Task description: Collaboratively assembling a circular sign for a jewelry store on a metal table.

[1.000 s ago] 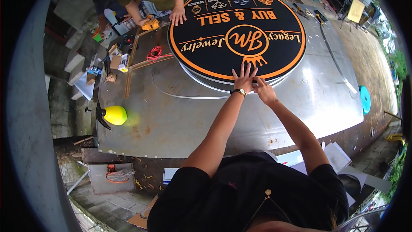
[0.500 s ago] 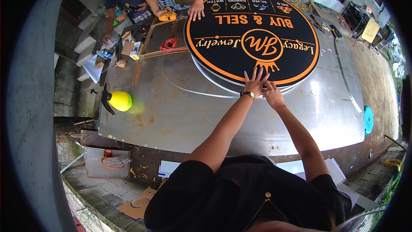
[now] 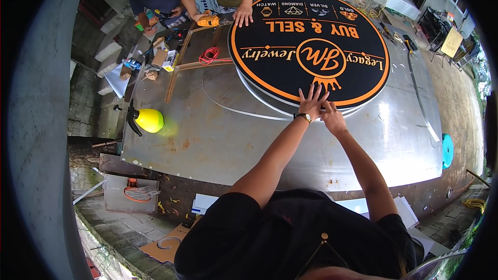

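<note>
Head view: both hands at sign's near edge

Left hand (image 3: 313, 102) flat, fingers (image 3: 311, 91) spread on round black sign (image 3: 290, 26) w/ orange rim. Right hand (image 3: 333, 118) just beside, touching the rim; finger state can't tell. Sign lies on metal table (image 3: 207, 140), beyond the fingers.

Both hands (image 3: 321, 110) flat on round black sign (image 3: 290, 67) atop metal table (image 3: 233, 140)

Bright even daylight, soft shadows, pale glare on the metal table (image 3: 394, 140) at right, sharp centre, fisheye bending, black vignetted rim
</note>
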`<act>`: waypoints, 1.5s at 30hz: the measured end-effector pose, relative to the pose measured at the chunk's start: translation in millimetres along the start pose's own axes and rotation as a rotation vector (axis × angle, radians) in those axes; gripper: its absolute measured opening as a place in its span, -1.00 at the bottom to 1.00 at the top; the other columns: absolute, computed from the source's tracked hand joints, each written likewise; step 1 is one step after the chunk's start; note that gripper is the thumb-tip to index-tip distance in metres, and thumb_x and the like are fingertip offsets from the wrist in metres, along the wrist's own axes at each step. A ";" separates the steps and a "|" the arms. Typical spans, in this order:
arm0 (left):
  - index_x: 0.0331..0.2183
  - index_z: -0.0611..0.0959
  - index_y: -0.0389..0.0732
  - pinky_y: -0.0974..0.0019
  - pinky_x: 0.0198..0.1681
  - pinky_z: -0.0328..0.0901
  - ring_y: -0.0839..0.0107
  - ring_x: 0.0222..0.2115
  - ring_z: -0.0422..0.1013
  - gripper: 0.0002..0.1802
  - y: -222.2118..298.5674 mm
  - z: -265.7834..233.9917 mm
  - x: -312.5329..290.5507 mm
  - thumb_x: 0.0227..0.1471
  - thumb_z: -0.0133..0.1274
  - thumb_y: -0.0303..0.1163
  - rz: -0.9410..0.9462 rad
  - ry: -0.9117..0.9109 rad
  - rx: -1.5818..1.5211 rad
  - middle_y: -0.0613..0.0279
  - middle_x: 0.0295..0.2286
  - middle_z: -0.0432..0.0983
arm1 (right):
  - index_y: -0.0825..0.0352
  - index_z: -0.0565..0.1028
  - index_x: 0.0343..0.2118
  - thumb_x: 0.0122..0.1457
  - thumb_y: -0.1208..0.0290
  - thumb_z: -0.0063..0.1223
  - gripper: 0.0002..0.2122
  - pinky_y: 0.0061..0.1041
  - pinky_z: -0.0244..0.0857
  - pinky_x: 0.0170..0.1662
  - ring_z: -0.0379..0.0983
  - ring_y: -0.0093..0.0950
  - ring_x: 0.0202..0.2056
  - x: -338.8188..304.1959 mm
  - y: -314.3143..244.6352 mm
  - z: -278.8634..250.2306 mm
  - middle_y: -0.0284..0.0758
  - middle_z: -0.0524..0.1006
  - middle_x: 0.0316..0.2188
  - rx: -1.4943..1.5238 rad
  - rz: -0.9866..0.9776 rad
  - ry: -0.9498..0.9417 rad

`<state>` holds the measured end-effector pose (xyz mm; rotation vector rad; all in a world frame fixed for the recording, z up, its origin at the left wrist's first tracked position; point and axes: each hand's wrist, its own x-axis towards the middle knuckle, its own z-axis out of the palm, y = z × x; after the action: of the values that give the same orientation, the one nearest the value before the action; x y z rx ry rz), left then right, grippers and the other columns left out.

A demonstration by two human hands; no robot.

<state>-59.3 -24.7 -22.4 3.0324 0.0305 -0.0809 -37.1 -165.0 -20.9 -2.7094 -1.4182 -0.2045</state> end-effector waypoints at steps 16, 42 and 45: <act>0.26 0.03 0.36 -0.48 0.19 -0.32 0.12 0.32 -0.33 -0.20 2.8 -6.6 -2.8 0.05 -0.04 0.14 0.005 -0.027 -0.045 0.28 0.32 -0.27 | 0.25 0.63 -0.38 -0.03 0.49 0.14 -0.87 -0.53 0.51 -0.14 0.32 -0.43 -0.01 0.7 -1.2 -4.8 -0.35 0.35 -0.14 -0.027 -0.001 -0.043; 0.27 0.01 0.36 -0.47 0.20 -0.32 0.13 0.32 -0.33 -0.23 1.4 -5.8 -2.3 0.09 -0.10 0.14 -0.007 -0.032 -0.015 0.29 0.32 -0.29 | 0.25 0.63 -0.40 -0.06 0.44 0.20 -0.87 -0.48 0.48 -0.11 0.30 -0.39 -0.03 1.8 -1.2 0.7 -0.35 0.34 -0.14 -0.009 0.008 -0.027; 0.27 0.00 0.36 -0.46 0.20 -0.33 0.14 0.32 -0.35 -0.23 3.7 -6.8 -1.5 0.10 -0.11 0.14 -0.002 -0.056 -0.028 0.30 0.32 -0.31 | 0.26 0.63 -0.39 -0.08 0.44 0.20 -0.86 -0.48 0.47 -0.10 0.30 -0.39 -0.03 0.5 0.2 1.8 -0.35 0.34 -0.14 -0.005 0.022 -0.044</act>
<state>-60.4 -27.6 -15.2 3.0009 0.0304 -0.1641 -36.5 -164.5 -22.6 -2.7493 -1.3996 -0.1484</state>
